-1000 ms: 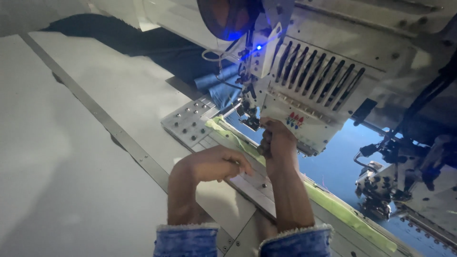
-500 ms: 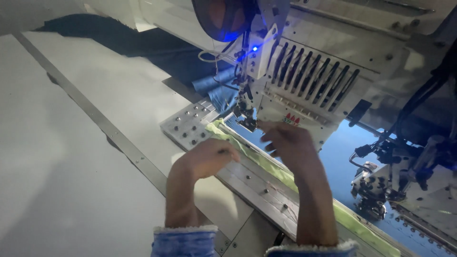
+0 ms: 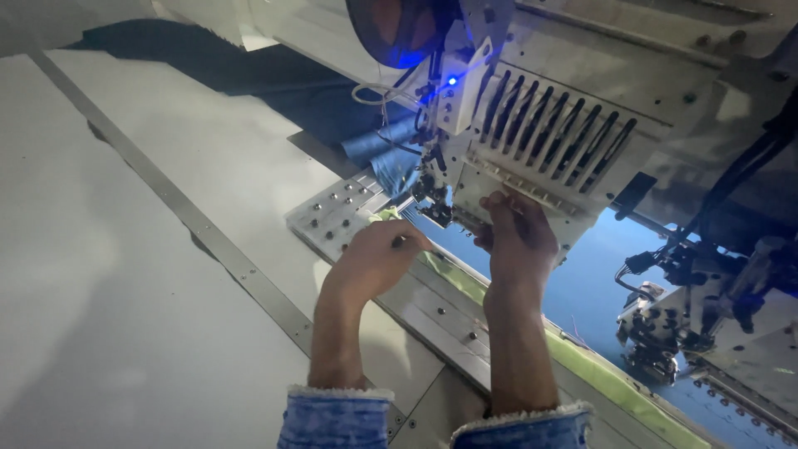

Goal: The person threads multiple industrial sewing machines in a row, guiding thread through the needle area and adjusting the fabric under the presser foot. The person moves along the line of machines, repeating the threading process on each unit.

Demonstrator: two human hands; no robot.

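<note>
Two hands up at the embroidery machine head (image 3: 540, 141), both forearms reaching away from the camera, frayed denim cuffs (image 3: 432, 416) at the bottom edge.

Left hand (image 3: 374, 258): just left of and below the needle area (image 3: 436, 199), knuckles up, fingers curled narrow, fingertips pinched together at the near edge of the yellow-green frame strip (image 3: 582, 357). Looks like something small and thin in the pinch; too small to identify. Wrist straight, forearm nearly vertical in the view, resting over the metal frame bar (image 3: 440, 320).

Right hand (image 3: 515, 237): directly under the head's slotted white front, right of the needle area. Back of hand to camera, fingers bent upward and bunched against the lower edge of the head casing, touching it. Cannot tell whether anything is held; fingertips partly hidden by the casing. Forearm angled slightly left of vertical, crossing the frame bar and strip.

Blue fabric (image 3: 598, 283): stretched flat below and right of the head, bordered by the yellow-green strip on the near side. Darker blue cloth bunched behind the needle area.

Perforated metal plate (image 3: 332, 218) with screw heads: left of the needle area, just beyond the left hand.

Blue indicator light (image 3: 451, 81) lit on the head, above the needles. Second machine head (image 3: 665, 333) further right, well apart from both hands.

White table (image 3: 125, 249) left of the head, metal rail running diagonally across it.
</note>
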